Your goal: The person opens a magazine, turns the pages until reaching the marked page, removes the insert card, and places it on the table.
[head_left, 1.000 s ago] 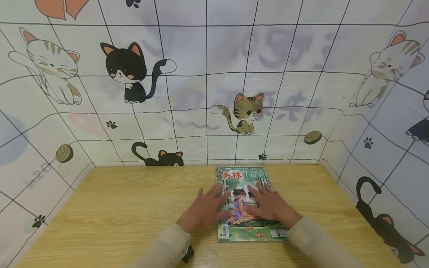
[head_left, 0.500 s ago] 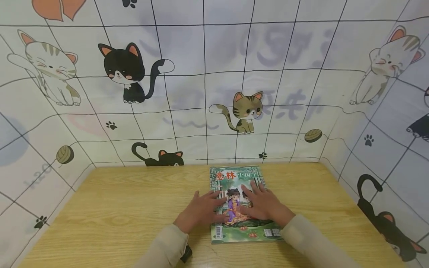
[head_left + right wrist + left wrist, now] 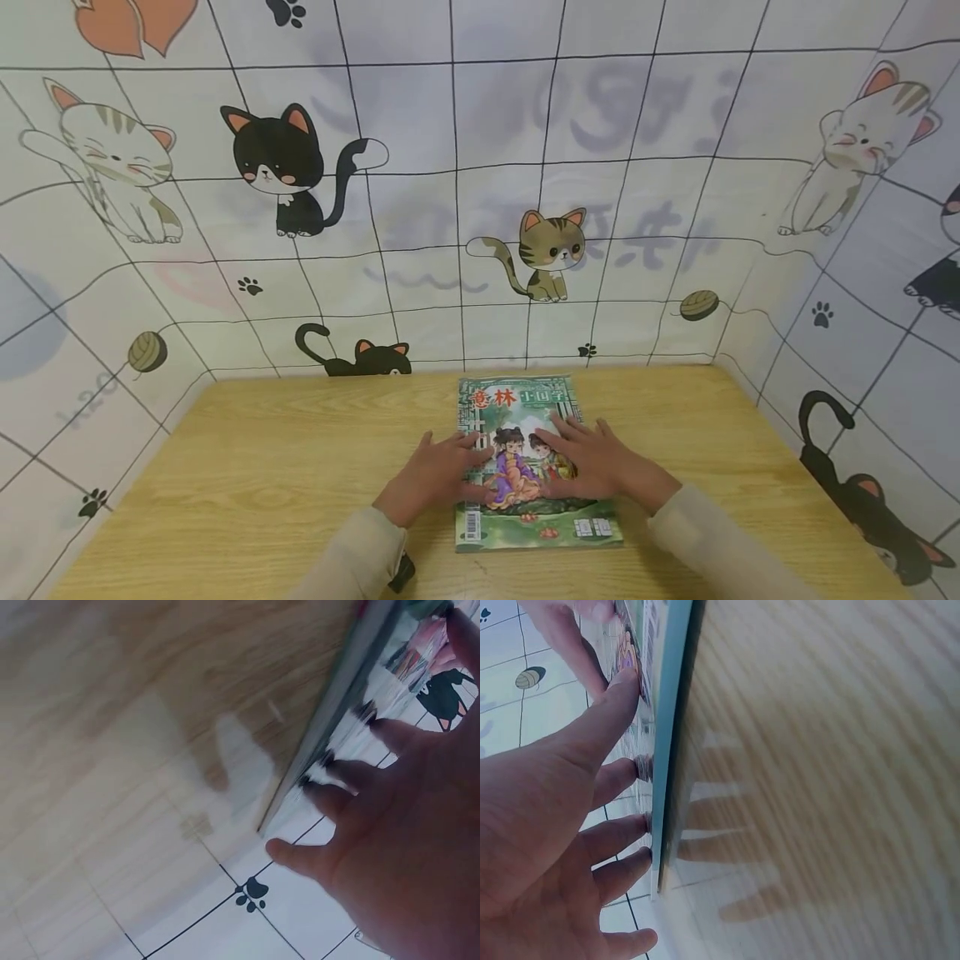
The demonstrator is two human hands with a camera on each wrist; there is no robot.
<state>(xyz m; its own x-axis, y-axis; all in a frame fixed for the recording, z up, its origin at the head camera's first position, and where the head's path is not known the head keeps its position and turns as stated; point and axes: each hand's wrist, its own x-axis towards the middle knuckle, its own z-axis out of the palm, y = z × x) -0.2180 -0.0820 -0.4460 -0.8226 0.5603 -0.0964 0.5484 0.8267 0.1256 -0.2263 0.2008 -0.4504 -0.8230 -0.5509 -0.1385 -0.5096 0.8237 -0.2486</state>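
A magazine (image 3: 517, 529) with a green illustrated cover lies flat on the wooden table, its two drawn figures facing up. My left hand (image 3: 435, 473) rests on its left side with fingers spread; in the left wrist view the fingertips (image 3: 630, 825) touch the cover near the edge, and the little finger sticks out past it. On the right part of the cover lies my right hand (image 3: 603, 458), fingers straight and spread. The right wrist view shows that hand (image 3: 409, 817) with several fingertips on the cover beside the magazine's edge.
The wooden table (image 3: 300, 467) is bordered by a white grid-patterned cloth (image 3: 420, 208) at the back and both sides, printed with cats and paw marks. A dark object (image 3: 402, 575) shows at the left sleeve's cuff.
The magazine has slid to the left across the table with both hands on it. The right hand has shifted toward the cover's right edge, uncovering more of the second drawn figure.
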